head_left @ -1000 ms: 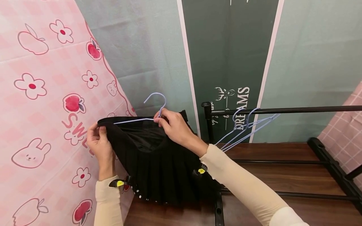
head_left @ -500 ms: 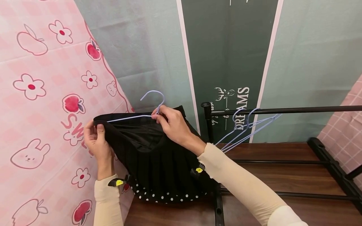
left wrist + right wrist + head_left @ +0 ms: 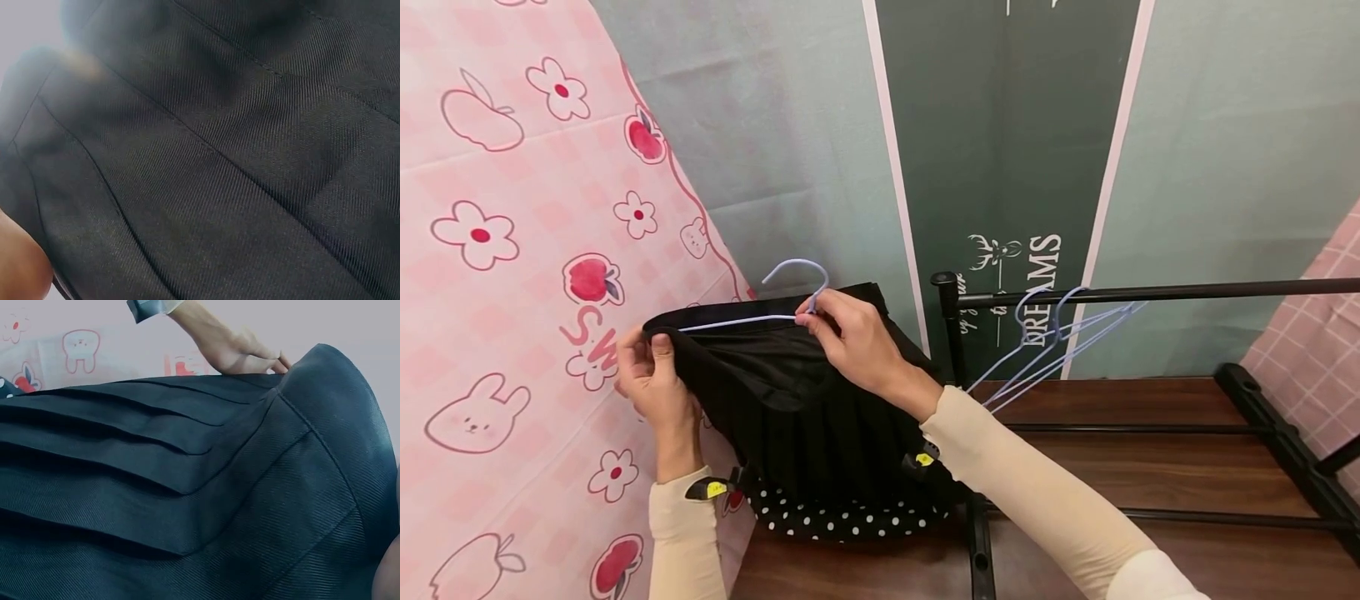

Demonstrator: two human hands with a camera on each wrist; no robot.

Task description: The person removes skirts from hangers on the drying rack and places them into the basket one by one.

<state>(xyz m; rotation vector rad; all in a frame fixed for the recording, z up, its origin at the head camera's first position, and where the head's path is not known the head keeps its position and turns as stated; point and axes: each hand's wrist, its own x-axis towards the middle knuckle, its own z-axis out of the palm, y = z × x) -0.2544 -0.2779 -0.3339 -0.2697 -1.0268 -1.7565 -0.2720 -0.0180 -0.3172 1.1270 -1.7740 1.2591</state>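
A black pleated skirt [image 3: 842, 433] with a white-dotted band at its hem hangs between my hands in the head view. My left hand [image 3: 658, 387] pinches the left end of its waistband, thumb in front. At the neck below the hook, my right hand [image 3: 861, 342] pinches a light purple hanger [image 3: 737, 322]. The hanger's left arm runs inside the waistband toward the left hand; its right part is hidden. Black cloth [image 3: 212, 156] fills most of the left wrist view. Across the pleats in the right wrist view, the left hand [image 3: 240, 353] holds the waistband's far side.
A black clothes rack [image 3: 1150, 293] stands at the right, with several purple hangers [image 3: 1052, 333] on its top bar. Lower bars cross above a brown wood-look surface [image 3: 1150, 475]. A pink printed cloth [image 3: 550, 333] hangs close by the left hand.
Both hands, the hanger and the skirt have shifted a little to the left. The skirt's bottom has tilted so that more of the white-dotted band shows. Both grips stay the same.
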